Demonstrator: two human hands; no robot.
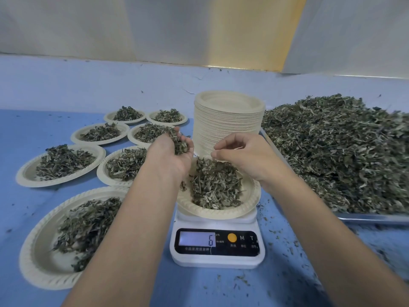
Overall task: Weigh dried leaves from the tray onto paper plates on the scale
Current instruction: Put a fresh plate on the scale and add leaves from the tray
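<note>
Currently the left hand (170,156) is cupped palm-up, its fingers curled round a clump (180,142) of dried leaves that fills the hollow and pokes out above the fingertips. Just beside it, the right hand (245,158) hangs with fingers bent and the thumb and forefinger tips drawn nearly together with a slight gap. Whether any leaf sits between them I cannot tell.

Directly under both hands lies a plate (221,214) holding a mound of leaves (214,185). The plate sits on the scale (218,260), whose display (197,239), nearer the person than the hands, reads 6. Just beyond the two hands stands a tall stack (225,125) of bare plates.

Out past the right hand, the tray (376,218) carries a big heap (343,156) of leaves, its inner edge close to that hand. Out past the left hand, seven filled plates (59,165) lie on the blue table (26,129), the largest-looking one nearer the person than the hand. Loose crumbs (285,244) dot the table below and outward of the right hand.
</note>
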